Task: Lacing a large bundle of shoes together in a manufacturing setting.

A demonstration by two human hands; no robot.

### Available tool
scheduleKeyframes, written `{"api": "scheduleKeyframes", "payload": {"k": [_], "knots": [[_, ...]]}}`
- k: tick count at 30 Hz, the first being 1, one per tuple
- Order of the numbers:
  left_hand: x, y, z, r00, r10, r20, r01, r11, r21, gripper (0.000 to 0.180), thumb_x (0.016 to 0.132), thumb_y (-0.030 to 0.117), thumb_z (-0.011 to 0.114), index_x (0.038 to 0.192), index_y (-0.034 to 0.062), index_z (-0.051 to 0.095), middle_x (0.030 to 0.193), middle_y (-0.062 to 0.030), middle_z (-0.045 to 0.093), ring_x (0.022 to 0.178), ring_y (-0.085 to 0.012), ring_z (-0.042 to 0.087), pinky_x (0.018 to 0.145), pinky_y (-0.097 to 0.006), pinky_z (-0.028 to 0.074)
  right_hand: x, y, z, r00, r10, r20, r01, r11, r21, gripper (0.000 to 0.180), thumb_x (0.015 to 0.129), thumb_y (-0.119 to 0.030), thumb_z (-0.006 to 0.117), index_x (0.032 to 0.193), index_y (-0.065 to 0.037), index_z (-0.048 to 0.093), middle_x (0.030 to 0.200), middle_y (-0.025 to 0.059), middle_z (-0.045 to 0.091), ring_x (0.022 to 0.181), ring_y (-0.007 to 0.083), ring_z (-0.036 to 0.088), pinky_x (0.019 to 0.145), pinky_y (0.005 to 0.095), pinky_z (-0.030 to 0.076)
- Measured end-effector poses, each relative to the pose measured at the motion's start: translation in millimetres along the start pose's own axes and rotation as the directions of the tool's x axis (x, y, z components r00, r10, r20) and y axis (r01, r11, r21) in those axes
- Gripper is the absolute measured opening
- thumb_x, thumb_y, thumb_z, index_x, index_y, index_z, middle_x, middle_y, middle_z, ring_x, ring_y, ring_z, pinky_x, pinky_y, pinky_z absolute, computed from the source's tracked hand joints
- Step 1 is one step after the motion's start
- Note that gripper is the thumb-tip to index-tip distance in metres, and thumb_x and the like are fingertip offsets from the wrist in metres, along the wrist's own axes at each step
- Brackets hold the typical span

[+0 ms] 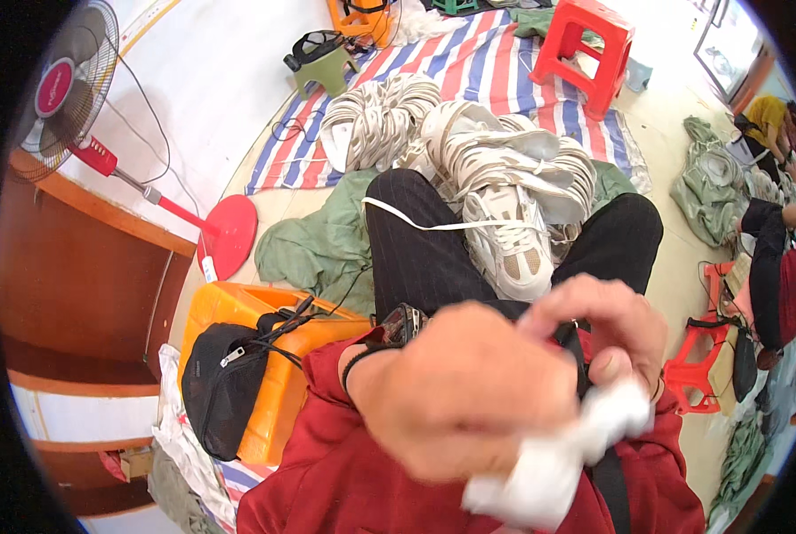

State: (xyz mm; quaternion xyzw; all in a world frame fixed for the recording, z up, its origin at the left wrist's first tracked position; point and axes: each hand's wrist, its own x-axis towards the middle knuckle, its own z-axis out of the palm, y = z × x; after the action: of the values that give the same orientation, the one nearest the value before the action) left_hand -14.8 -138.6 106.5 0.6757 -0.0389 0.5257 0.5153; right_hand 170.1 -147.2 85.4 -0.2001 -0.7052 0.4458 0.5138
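Observation:
Close to my chest, my left hand point(469, 387) is closed, blurred by motion, with a crumpled white cloth or tissue point(536, 476) coming out beneath it. My right hand point(611, 325) curls beside it, thumb and fingers bent, and the same white material bunches up below its thumb. Which fingers pinch it is partly hidden. Between my knees rests a white and beige sneaker point(507, 245), toe toward me, with its loose white lace point(416, 221) trailing over my left leg. Beyond it lies a heap of similar shoes point(496, 147), and a second heap point(375, 120) sits farther left.
A yellow-orange stool point(273, 307) with a black bag point(224, 387) stands at my left, near a red standing fan point(224, 236). Ahead lie a striped sheet point(464, 62), a red stool point(585, 53) and a green stool point(327, 76). Other people point(776, 258) sit at the right.

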Motion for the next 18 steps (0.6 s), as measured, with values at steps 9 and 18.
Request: {"api": "scheduleKeyframes", "payload": {"k": [9, 18], "knots": [[15.5, -28.1, -18.6, 0.89, -0.401, -0.218, 0.448, 0.86, 0.246, 0.014, 0.084, 0.004, 0.062, 0.097, 0.0029, 0.059, 0.075, -0.0059, 0.063, 0.064, -0.0081, 0.06, 0.06, -0.022, 0.046, 0.5, 16.5, -15.8, 0.981, 0.167, -0.102, -0.165, 0.986, 0.034, 0.076, 0.091, -0.059, 0.038, 0.127, 0.007, 0.042, 0.116, 0.0152, 0.056, 0.108, 0.0201, 0.054, 0.092, 0.0303, 0.04], [21.0, -26.4, -20.6, 0.844, -0.514, -0.157, 0.531, 0.755, 0.385, 0.03, 0.079, 0.005, 0.062, 0.108, 0.0028, 0.054, 0.066, -0.0024, 0.062, 0.061, -0.0054, 0.057, 0.057, -0.023, 0.044, -6.9, 12.0, -24.6, 0.958, 0.276, -0.076, -0.274, 0.961, 0.032, 0.027, 0.088, -0.013, 0.062, 0.109, 0.002, 0.057, 0.095, 0.0022, 0.06, 0.09, 0.007, 0.056, 0.076, 0.0226, 0.045]]}}
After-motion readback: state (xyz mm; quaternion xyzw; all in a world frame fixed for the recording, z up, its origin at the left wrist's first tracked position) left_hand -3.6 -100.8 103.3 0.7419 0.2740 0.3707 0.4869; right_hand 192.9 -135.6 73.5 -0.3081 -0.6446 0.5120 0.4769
